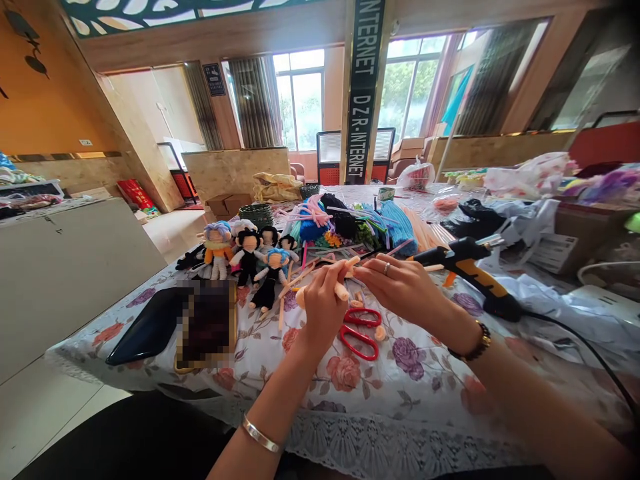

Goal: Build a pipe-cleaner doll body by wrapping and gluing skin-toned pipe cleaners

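Near the middle of the table, my left hand (pixel 325 300) is closed round a peach-coloured piece (pixel 342 291) with rounded ends, parts of it sticking out between the fingers. My right hand (pixel 395 283), with a ring, pinches at the piece's upper end, its fingertips close to those of my left hand; what exactly they grip is too small to tell. Below the hands lie red-handled scissors (pixel 361 333), with small peach rolls (pixel 380 333) beside them. A black and yellow glue gun (pixel 480 277) lies right of my right hand.
Several small dolls (pixel 249 257) stand at the left, behind a dark tablet (pixel 150 325) and a gold-edged device (pixel 207 327). Bundles of coloured stems (pixel 397 227) lie at the back. The glue gun's black cable (pixel 583 337) runs right. White plastic bags (pixel 530 227) fill the right side.
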{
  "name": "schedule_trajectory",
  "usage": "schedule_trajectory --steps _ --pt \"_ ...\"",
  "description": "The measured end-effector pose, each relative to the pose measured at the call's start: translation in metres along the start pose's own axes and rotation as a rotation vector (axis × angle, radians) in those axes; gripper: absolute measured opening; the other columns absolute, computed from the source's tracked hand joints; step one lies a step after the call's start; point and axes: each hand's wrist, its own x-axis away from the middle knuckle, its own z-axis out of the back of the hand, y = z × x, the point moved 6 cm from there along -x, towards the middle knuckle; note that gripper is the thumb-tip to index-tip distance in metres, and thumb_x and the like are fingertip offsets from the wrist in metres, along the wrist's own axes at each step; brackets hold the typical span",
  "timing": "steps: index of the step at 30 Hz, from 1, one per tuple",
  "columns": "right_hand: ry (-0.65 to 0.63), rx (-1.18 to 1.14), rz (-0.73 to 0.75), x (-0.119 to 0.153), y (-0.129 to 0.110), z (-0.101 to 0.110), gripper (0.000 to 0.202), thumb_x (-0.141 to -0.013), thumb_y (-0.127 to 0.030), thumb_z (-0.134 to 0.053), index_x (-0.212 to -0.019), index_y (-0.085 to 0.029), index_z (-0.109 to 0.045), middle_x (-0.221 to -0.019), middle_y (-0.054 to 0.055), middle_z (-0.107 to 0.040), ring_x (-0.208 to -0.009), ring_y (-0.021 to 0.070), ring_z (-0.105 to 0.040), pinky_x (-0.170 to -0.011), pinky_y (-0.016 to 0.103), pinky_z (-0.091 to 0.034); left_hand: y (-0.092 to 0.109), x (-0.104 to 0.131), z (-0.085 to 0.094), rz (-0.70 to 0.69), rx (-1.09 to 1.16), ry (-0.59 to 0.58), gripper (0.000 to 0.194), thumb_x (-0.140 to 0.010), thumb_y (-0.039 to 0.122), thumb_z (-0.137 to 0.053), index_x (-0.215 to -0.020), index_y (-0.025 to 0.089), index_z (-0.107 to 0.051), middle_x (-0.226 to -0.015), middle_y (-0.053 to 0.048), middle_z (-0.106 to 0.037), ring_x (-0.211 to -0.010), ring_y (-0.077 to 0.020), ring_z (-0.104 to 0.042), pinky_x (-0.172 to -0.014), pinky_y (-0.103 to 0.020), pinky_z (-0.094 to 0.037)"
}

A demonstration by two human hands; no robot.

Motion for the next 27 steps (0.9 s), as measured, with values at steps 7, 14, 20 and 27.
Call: schedule_trajectory --steps 7,14,20,27 --pt "0.093 0.013 -0.131 0.001 0.012 0.006 0.01 -0.084 -0.015 -0.054 -0.081 -0.018 -0.063 -0.075 0.0 -0.067 -0.07 0.0121 -0.057 -0.057 0.024 -0.043 0.007 -0.001 -0.001 -0.114 0.074 -0.074 0.021 -0.082 0.011 -0.051 -0.099 0.019 -0.061 -0.084 -0.004 -0.068 -0.076 -0.0136 -0.063 -0.069 -0.024 -0.048" --pt "0.11 -0.029 -0.109 0.001 0.016 0.013 0.003 -0.082 -0.017 -0.058 -0.082 -0.02 -0.06 -0.092 0.0 -0.069 -0.074 0.0114 -0.056 -0.058 0.023 -0.044 0.016 -0.004 0.011 -0.203 0.132 -0.019 0.021 -0.079 0.021 -0.061 -0.1 0.017 -0.059 -0.082 -0.004 -0.069 -0.073 -0.0139 -0.063 -0.068 -0.025 -0.049" --pt "0.182 -0.05 -0.029 -0.003 0.006 0.029 0.013 -0.078 -0.01 -0.061 -0.083 -0.02 -0.056 -0.078 -0.003 -0.069 -0.068 0.0101 -0.057 -0.06 0.022 -0.046 0.025 -0.004 0.023 -0.308 0.192 0.027 0.025 -0.081 0.022 -0.059 -0.106 0.017 -0.057 -0.084 -0.005 -0.067 -0.074 -0.0136 -0.062 -0.069 -0.025 -0.049" --pt "0.148 -0.013 -0.005 -0.008 -0.001 0.033 0.012 -0.081 -0.009 -0.057 -0.086 -0.019 -0.054 -0.081 -0.002 -0.069 -0.07 0.01 -0.058 -0.059 0.022 -0.045 0.023 0.0 0.023 -0.294 0.256 0.023 0.039 -0.079 0.026 -0.062 -0.117 0.02 -0.054 -0.09 -0.005 -0.067 -0.078 -0.0142 -0.063 -0.069 -0.026 -0.051"
